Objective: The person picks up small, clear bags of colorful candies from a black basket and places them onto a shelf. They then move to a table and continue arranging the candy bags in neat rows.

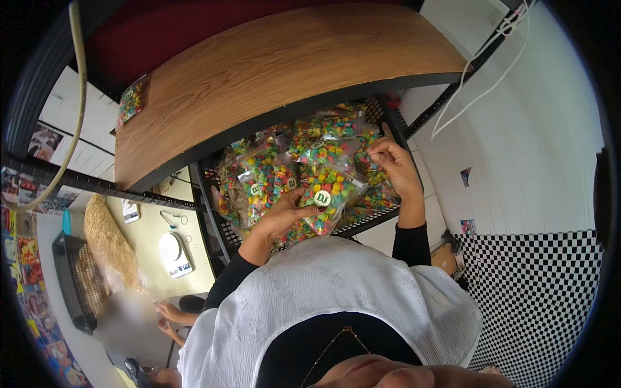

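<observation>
A clear plastic bag of colourful candy-like pieces (pixel 335 189) with a round label is gripped at its left side by my left hand (pixel 286 213), thumb on the front. My right hand (pixel 395 162) is raised over the right part of the black plastic crate (pixel 371 219), its fingers bent near the bags; whether its fingertips pinch anything is unclear. Several similar filled bags (pixel 257 189) lie heaped in the crate, some partly under the held bag. The crate's far side is partly hidden beneath the wooden shelf.
Above the crate spans a wood-topped shelf (pixel 291 68) with a black frame; one bag (pixel 131 102) lies at its left end. On a pale table at left are a kitchen scale (pixel 175 254) and a large bag of puffed pieces (pixel 109 237). Another person's hands (pixel 172 315) show lower left. White cables (pixel 478 72) hang right.
</observation>
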The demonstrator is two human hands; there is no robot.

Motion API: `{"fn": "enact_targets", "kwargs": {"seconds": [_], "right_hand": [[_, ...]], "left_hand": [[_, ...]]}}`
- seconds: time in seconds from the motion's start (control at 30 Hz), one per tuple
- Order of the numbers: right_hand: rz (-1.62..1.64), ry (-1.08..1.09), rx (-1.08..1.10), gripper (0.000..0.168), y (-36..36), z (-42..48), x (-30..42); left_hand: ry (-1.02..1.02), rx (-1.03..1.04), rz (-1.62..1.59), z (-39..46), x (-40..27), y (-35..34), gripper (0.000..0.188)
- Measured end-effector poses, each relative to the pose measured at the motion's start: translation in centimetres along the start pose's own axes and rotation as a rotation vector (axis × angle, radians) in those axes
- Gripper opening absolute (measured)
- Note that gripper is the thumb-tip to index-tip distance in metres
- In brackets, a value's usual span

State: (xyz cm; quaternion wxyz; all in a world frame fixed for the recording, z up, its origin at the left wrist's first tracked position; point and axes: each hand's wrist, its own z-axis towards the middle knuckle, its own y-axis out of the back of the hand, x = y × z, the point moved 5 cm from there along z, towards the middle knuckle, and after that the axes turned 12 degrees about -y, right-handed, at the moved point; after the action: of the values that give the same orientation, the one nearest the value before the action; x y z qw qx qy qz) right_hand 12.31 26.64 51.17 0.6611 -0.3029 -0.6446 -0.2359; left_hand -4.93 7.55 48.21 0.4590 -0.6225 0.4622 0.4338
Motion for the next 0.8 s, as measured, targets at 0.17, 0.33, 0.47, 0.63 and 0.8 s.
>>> {"fn": "enact_targets", "kwargs": {"seconds": [0.17,0.33,0.47,0.63,0.8], "right_hand": [[-0.332,-0.015,-0.037,0.006,0.5,0.1,-0.9],[-0.441,0.059,0.006,0.010,-2.0,1.3,-2.0],[-0.416,-0.061,0.089,0.014,-3.9,1.9,-1.8],[-0.399,-0.056,0.127,0.014,-4.7,2.3,-2.3],[-0.463,-0.014,0.155,0.015,-5.1,2.2,-2.3]], "left_hand": [[-0.031,0.121,0.510,-3.3,-4.7,1.8,0.066],[-0.390,0.007,0.404,-6.5,-10.9,3.1,0.066],[-0.698,-0.336,0.621,-9.9,-18.8,5.4,0.062],[-0.839,-0.745,0.975,-9.2,-25.1,12.1,0.053],[-0.456,-0.992,1.911,-6.1,-25.4,18.8,0.058]]}}
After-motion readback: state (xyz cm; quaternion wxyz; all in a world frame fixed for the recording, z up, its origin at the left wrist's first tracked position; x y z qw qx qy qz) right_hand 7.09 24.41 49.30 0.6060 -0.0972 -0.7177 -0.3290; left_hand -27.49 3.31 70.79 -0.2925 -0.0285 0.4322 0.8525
